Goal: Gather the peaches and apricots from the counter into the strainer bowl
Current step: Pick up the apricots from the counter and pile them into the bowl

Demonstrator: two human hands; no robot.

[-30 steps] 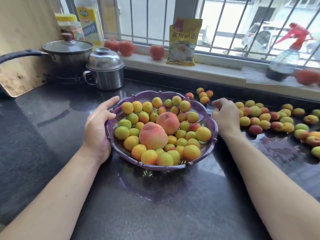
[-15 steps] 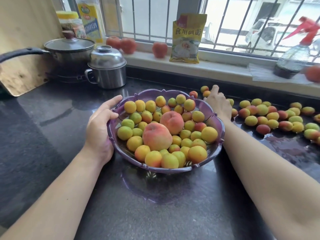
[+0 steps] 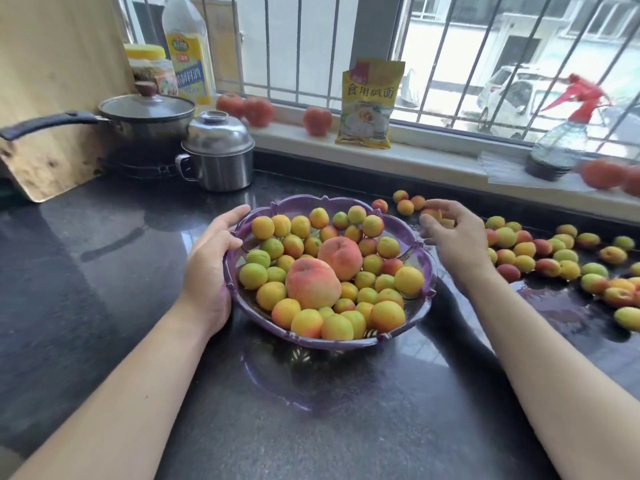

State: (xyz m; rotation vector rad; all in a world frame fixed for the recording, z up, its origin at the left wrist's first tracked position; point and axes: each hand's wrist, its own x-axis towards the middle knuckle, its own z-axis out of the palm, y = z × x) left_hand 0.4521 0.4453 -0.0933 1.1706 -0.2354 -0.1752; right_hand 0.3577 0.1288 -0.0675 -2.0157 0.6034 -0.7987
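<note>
A purple strainer bowl [image 3: 313, 338] stands on the dark counter, heaped with several apricots and two peaches [image 3: 311, 284]. My left hand [image 3: 207, 261] grips its left rim, thumb inside the edge. My right hand [image 3: 453, 237] hovers just beyond the bowl's right rim with its fingers curled round apricots [image 3: 432, 214]. A few loose apricots [image 3: 405, 206] lie behind the bowl. Several more apricots [image 3: 540, 256] are spread over the wet counter to the right.
A lidded saucepan [image 3: 145, 123] and a steel pot [image 3: 218, 157] stand at the back left by a wooden board [image 3: 52, 98]. On the windowsill are tomatoes [image 3: 317, 121], a yellow packet [image 3: 369, 105], an oil bottle [image 3: 187, 50] and a spray bottle [image 3: 561, 147].
My right hand reached to the small cluster behind the bowl, closed on apricots and has drawn back toward the bowl's right rim. The left hand stays on the rim.
</note>
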